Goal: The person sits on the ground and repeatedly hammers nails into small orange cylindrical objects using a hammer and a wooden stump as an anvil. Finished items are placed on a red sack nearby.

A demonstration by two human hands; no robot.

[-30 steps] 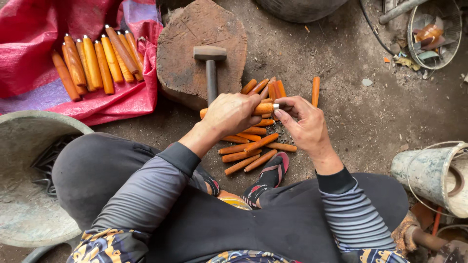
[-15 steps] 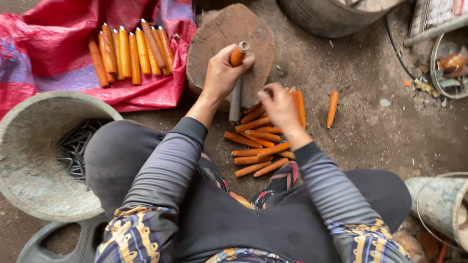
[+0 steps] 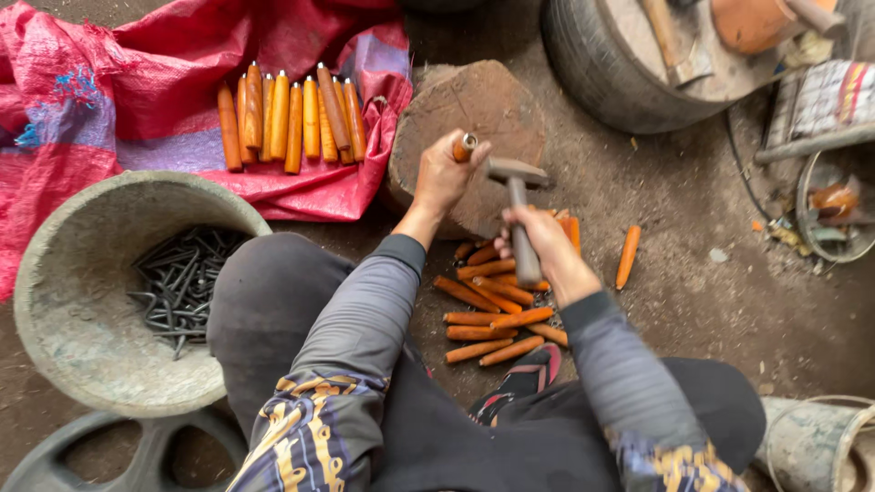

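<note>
The left hand [image 3: 444,178] is closed tight around 1 orange wooden handle [image 3: 464,147], held upright w/ its metal-capped end pointing up, its lower end over the wooden block [image 3: 474,105]. The right hand [image 3: 540,239] is wrapped firm on the shaft of a hammer [image 3: 518,196]; the hammer head is up in the air just beside the capped end of the handle, not touching it as far as I can see.

Below the 2 hands, on the dirt ground, lies a loose pile of orange handles [image 3: 492,310], some crossing each other, near a sandal [image 3: 524,378]. 1 more handle [image 3: 626,257] lies apart on the right side of the pile.

To the left of the block, a row of finished handles [image 3: 287,118] lies side by side on a red cloth [image 3: 137,73]. Nearer the person, on the left, a round grey basin [image 3: 73,301] holds dark nails [image 3: 178,282]. Far right top, an old tyre [image 3: 592,68] w/ tools on it.
</note>
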